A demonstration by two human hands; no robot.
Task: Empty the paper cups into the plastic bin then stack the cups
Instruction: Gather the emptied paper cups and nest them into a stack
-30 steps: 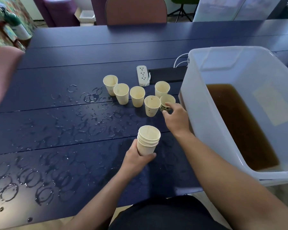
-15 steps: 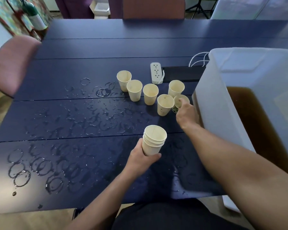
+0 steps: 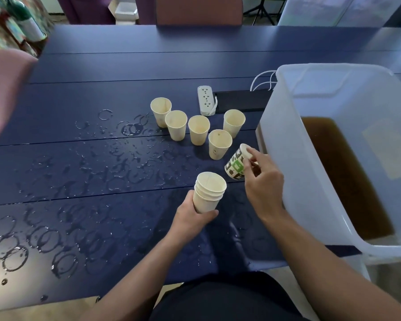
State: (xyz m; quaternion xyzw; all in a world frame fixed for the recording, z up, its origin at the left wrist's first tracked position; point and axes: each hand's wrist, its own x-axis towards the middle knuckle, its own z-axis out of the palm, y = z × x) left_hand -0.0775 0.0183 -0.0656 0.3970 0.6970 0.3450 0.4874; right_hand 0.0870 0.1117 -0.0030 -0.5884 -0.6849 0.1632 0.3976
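Near the bin's left wall, the right hand [image 3: 262, 179] pinched a printed green cup [image 3: 236, 165] by its rim & side, tilted, lifted off the surface [image 3: 102, 66]. Half a sec earlier that cup stood upright w/ the hand only reaching onto it; now it was up and carried toward the near side, i.e. toward the stack. Can't tell if it held liquid, mouth faced away from camera.

Left hand [image 3: 190, 216] gripped the stack of plain cups [image 3: 209, 192] round its lower part, upright, just left of the printed cup, same spot as before.

Five plain cups [image 3: 220, 144] stood loose in a cluster further back, between the power strip [image 3: 206, 100] and the stack, all looking empty. Plastic bin [image 3: 287, 158] at right held brown liquid, so emptying looked mostly done.

Judgement: picked-up cup goes next, either tipped into the bin or nested onto the stack; five more remain. Surface was wet w/ rings & drops, so cups may slip
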